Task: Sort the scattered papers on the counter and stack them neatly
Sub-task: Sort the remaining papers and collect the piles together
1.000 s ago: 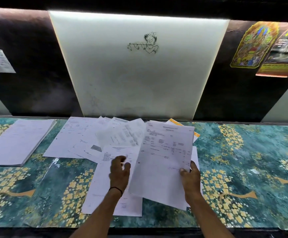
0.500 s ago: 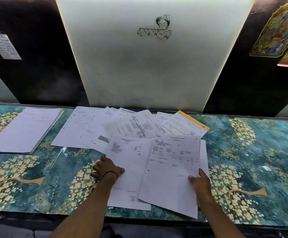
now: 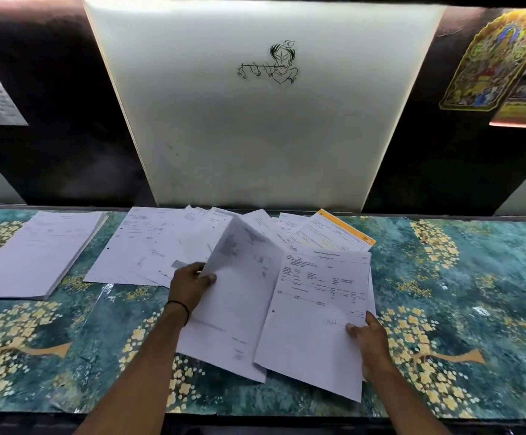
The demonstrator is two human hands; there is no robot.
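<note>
Two sheets: I am seeing the left hand (image 3: pixel 192 282), empty a moment ago, now pinching up a centre sheet (image 3: pixel 243 296); the right hand (image 3: pixel 370 343) is gripping the printed sheet (image 3: pixel 318 312) rightward; gathering is advancing.

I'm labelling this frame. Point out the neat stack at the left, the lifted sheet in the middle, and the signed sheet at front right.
neat stack (image 3: pixel 36 252), head view, middle of top sheet.
lifted sheet (image 3: pixel 243 296), head view, middle of its face.
signed sheet (image 3: pixel 318 309), head view, centre of printed page.
</note>
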